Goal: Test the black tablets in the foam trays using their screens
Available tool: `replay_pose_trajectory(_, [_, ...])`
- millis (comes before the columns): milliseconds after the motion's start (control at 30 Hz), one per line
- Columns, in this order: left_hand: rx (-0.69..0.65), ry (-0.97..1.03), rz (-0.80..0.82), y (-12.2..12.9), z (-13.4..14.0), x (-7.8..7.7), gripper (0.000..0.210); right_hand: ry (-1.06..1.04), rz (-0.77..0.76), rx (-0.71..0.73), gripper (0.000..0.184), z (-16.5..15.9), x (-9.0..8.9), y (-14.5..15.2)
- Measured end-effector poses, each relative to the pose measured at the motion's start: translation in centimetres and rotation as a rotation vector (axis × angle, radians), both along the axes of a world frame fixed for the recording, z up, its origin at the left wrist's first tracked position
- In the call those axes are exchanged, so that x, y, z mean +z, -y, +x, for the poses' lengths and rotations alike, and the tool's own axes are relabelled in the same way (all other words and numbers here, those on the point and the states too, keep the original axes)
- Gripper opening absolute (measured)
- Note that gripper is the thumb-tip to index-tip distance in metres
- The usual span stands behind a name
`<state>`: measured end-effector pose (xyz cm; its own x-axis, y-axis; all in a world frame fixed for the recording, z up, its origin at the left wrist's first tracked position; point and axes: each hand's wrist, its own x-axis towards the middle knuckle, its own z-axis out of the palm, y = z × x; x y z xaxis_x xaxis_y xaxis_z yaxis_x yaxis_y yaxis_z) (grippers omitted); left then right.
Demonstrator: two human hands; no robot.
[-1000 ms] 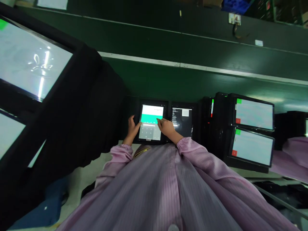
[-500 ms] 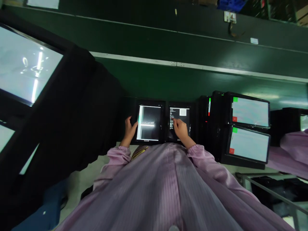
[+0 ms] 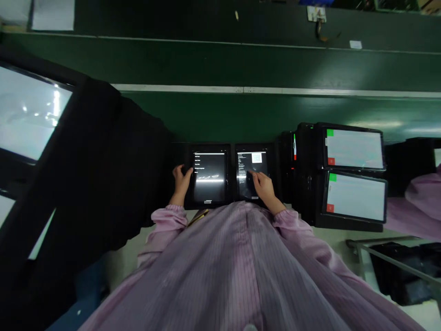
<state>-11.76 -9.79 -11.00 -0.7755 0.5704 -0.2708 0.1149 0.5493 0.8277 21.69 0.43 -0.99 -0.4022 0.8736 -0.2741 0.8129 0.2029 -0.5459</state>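
Observation:
Two black tablets lie side by side in front of me. The left tablet (image 3: 210, 179) shows a dark menu with short white lines of text. On the right tablet (image 3: 245, 177) there is dark text with a pale square code at the top right. My left hand (image 3: 182, 183) rests at the left tablet's outer edge, its thumb against the frame and its fingers apart, holding nothing. With the index finger stretched out, my right hand (image 3: 264, 187) is over the right tablet's screen, at or just above the glass. Its other fingers are curled and partly hidden.
Right of me stand stacked devices with pale screens (image 3: 354, 149), marked green and red. A large black cloth (image 3: 131, 151) and bright screens (image 3: 31, 110) fill the left. Beyond the tablets runs a green bench (image 3: 206, 115). A person's pink sleeve (image 3: 423, 193) shows far right.
The left tablet's screen has switched from a dark panel with a bright side strip to a text menu. My right finger has shifted slightly on the right tablet. The view has turned a little.

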Motion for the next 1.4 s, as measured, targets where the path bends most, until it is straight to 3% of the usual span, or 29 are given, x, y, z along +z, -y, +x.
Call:
replay_pose_trajectory(233, [0.03, -0.012, -0.023, -2.6, -0.6, -0.2, 0.04, 0.013, 0.032, -0.038, 0.057, 2.4, 0.2, 0.9])
replay_pose_trajectory(367, [0.023, 0.007, -0.03, -1.6, -0.5, 0.2, 0.03, 0.063, -0.011, -0.003, 0.056, 2.7, 0.7, 1.6])
replay_pose_trajectory(600, [0.003, 0.028, -0.024, 0.6, 0.3, 0.9, 0.028, 0.184, -0.15, 0.212, 0.044, 0.8, 1.6, 2.6])
replay_pose_trajectory(833, [0.009, 0.019, -0.002, 0.7, 0.5, 0.5, 0.032, 0.269, -0.195, 0.335, 0.047, -1.3, 2.1, 2.5])
replay_pose_trajectory(1100, [-0.001, 0.014, 0.008, 0.7, 0.4, 0.5, 0.034, 0.263, -0.086, 0.196, 0.046, -0.2, 1.5, 2.1])
replay_pose_trajectory(1400, [-0.019, 0.01, -0.004, 0.7, 0.2, 0.1, 0.041, 0.103, 0.015, 0.078, 0.043, 1.6, -0.1, 2.4])
